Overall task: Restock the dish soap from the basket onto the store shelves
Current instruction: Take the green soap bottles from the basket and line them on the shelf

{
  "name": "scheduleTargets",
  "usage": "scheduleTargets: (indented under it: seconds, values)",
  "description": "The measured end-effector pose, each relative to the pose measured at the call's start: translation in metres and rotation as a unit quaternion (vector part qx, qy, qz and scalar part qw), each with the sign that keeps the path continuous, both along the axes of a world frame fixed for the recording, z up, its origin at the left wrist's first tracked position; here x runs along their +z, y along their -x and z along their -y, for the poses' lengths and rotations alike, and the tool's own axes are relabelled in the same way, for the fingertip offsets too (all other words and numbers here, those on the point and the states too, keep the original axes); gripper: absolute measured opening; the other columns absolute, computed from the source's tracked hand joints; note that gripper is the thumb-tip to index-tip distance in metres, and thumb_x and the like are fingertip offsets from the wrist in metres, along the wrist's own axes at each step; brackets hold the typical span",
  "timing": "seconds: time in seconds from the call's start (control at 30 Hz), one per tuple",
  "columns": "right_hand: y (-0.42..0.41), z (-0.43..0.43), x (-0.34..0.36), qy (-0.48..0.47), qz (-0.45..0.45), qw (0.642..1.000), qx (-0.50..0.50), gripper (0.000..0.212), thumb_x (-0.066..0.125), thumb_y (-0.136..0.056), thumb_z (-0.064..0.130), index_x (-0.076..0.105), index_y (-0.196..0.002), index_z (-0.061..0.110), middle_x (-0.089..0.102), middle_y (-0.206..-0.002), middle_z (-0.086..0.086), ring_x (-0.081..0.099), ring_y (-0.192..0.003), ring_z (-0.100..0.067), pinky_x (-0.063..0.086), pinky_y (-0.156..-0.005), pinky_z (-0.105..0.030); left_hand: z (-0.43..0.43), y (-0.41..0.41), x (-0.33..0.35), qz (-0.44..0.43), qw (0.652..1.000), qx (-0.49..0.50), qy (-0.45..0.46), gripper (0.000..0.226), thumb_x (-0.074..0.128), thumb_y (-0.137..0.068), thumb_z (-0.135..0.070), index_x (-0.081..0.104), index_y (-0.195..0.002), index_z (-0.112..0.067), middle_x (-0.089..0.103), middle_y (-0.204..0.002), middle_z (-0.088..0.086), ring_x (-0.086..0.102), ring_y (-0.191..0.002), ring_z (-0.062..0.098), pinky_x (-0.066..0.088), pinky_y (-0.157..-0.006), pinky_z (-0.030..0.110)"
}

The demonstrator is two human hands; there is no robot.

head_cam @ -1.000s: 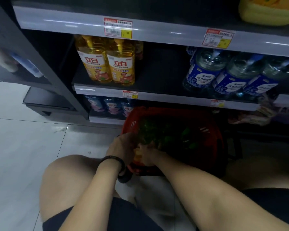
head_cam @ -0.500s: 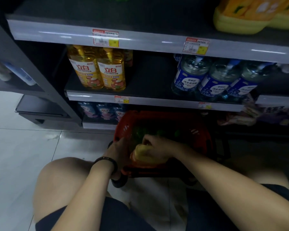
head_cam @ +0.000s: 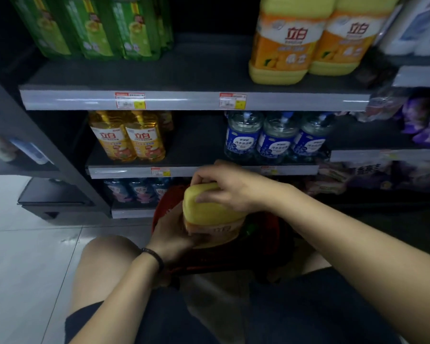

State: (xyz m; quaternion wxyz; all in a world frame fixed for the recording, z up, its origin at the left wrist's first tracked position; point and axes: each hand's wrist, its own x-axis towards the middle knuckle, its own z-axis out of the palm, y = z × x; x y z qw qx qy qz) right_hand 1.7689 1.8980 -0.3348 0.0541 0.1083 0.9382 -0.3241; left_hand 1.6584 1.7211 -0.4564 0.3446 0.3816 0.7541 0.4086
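Nearest the camera, the person crouches with bare knees either side of the red basket [head_cam: 159, 212], which sits on the floor in front of the shelves. Both hands are on one yellow dish soap jug [head_cam: 209, 214], held just above the basket: the left hand [head_cam: 170, 234] cups its lower side with the grip clenched round the label end, and the right hand [head_cam: 224, 187] grasps it from above, fingers wrapped over the yellow top. So this jug is lifted out but not yet shelved. Something green shows inside the basket beside the jug; I judge more stock is left there, though the count is hidden.

Beyond, the middle shelf [head_cam: 124, 171] carries golden bottles [head_cam: 127, 137] and clear blue-labelled bottles [head_cam: 273, 137], with a bare gap between them. Farther up, the upper shelf [head_cam: 72, 100] holds two matching yellow jugs [head_cam: 305, 38] at right and green packs [head_cam: 97, 26] at left, with open space between, probably where the held jug belongs.
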Motion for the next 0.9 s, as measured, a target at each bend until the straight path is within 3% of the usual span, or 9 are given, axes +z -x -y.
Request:
scheduleTargets:
  seconds: [0.1, 0.17, 0.27, 0.33, 0.4, 0.47, 0.57, 0.7, 0.9]
  values:
    - [-0.018, -0.005, 0.013, -0.05, -0.066, 0.995, -0.06, 0.028, 0.073, -0.099, 0.043, 0.071, -0.126, 0.035, 0.068, -0.121, 0.006, 0.057, -0.119, -0.019, 0.05, -0.103, -0.046, -0.002, -0.015, 0.01, 0.042, 0.998, 0.009, -0.042, 0.077, 0.091, -0.059, -0.052, 0.061, -0.128, -0.041, 0.071, -0.116, -0.033, 0.065, -0.108, -0.012, 0.052, -0.085, 0.009]
    - [-0.036, -0.014, 0.017, -0.04, -0.145, 0.982, -0.116, 0.033, 0.076, -0.097, 0.042, 0.072, -0.129, 0.033, 0.067, -0.124, 0.009, 0.059, -0.121, -0.014, 0.051, -0.105, -0.039, -0.008, -0.02, 0.016, 0.064, 0.997, 0.01, -0.041, 0.068, 0.097, -0.069, -0.039, 0.064, -0.129, -0.034, 0.074, -0.117, -0.024, 0.069, -0.108, -0.006, 0.055, -0.087, 0.016]
    - [-0.077, -0.026, 0.011, 0.098, -0.232, 0.925, -0.285, 0.049, 0.081, -0.094, 0.035, 0.061, -0.138, 0.035, 0.065, -0.13, 0.014, 0.061, -0.122, -0.001, 0.05, -0.102, -0.025, -0.016, -0.029, 0.03, 0.1, 0.992, 0.043, -0.056, 0.055, 0.09, -0.07, -0.031, 0.067, -0.12, -0.031, 0.079, -0.11, -0.02, 0.073, -0.102, -0.001, 0.059, -0.079, 0.017]
    - [-0.104, -0.032, -0.006, 0.178, -0.241, 0.883, -0.362, 0.056, 0.085, -0.09, 0.037, 0.056, -0.138, 0.033, 0.067, -0.128, 0.011, 0.064, -0.119, 0.001, 0.055, -0.105, -0.033, -0.023, -0.033, 0.041, 0.125, 0.987, 0.064, -0.076, 0.051, 0.087, -0.069, -0.031, 0.069, -0.117, -0.029, 0.079, -0.108, -0.019, 0.075, -0.1, 0.001, 0.061, -0.08, 0.019]
    - [-0.125, -0.035, -0.021, 0.204, -0.211, 0.882, -0.37, 0.077, 0.088, -0.078, 0.06, 0.057, -0.142, 0.029, 0.07, -0.131, 0.006, 0.068, -0.121, -0.007, 0.054, -0.11, -0.046, -0.033, -0.035, 0.057, 0.149, 0.983, 0.068, -0.086, 0.049, 0.086, -0.072, -0.031, 0.07, -0.118, -0.028, 0.08, -0.109, -0.015, 0.076, -0.101, 0.005, 0.062, -0.086, 0.026]
    - [-0.137, -0.035, -0.026, 0.228, -0.186, 0.892, -0.344, 0.09, 0.089, -0.07, 0.07, 0.056, -0.145, 0.03, 0.072, -0.136, 0.005, 0.068, -0.127, -0.009, 0.054, -0.112, -0.047, -0.046, -0.037, 0.073, 0.165, 0.979, 0.064, -0.102, 0.047, 0.087, -0.076, -0.03, 0.07, -0.12, -0.028, 0.08, -0.112, -0.011, 0.077, -0.103, 0.01, 0.061, -0.089, 0.033]
    - [-0.143, -0.039, -0.015, 0.257, -0.194, 0.891, -0.32, 0.068, 0.093, -0.079, 0.042, 0.057, -0.137, 0.038, 0.074, -0.13, 0.01, 0.071, -0.119, -0.003, 0.059, -0.106, -0.038, -0.071, -0.047, 0.102, 0.176, 0.976, 0.037, -0.122, 0.054, 0.093, -0.074, -0.041, 0.069, -0.121, -0.027, 0.08, -0.115, -0.008, 0.078, -0.105, 0.014, 0.063, -0.089, 0.035]
    - [-0.149, -0.064, 0.006, 0.251, -0.246, 0.871, -0.343, 0.078, 0.098, -0.074, 0.035, 0.057, -0.141, 0.034, 0.075, -0.13, 0.008, 0.073, -0.117, -0.008, 0.062, -0.101, -0.041, -0.107, -0.062, 0.128, 0.182, 0.973, 0.006, -0.142, 0.055, 0.089, -0.077, -0.04, 0.068, -0.125, -0.024, 0.08, -0.118, -0.005, 0.077, -0.109, 0.017, 0.063, -0.092, 0.037]
    - [-0.171, -0.108, 0.037, 0.251, -0.304, 0.847, -0.356, 0.065, 0.095, -0.078, 0.013, 0.064, -0.135, 0.022, 0.08, -0.122, 0.001, 0.077, -0.113, -0.018, 0.063, -0.099, -0.048, -0.164, -0.08, 0.154, 0.161, 0.971, 0.005, -0.177, 0.075, 0.094, -0.065, -0.048, 0.064, -0.131, -0.027, 0.077, -0.124, -0.002, 0.076, -0.112, 0.022, 0.062, -0.094, 0.051]
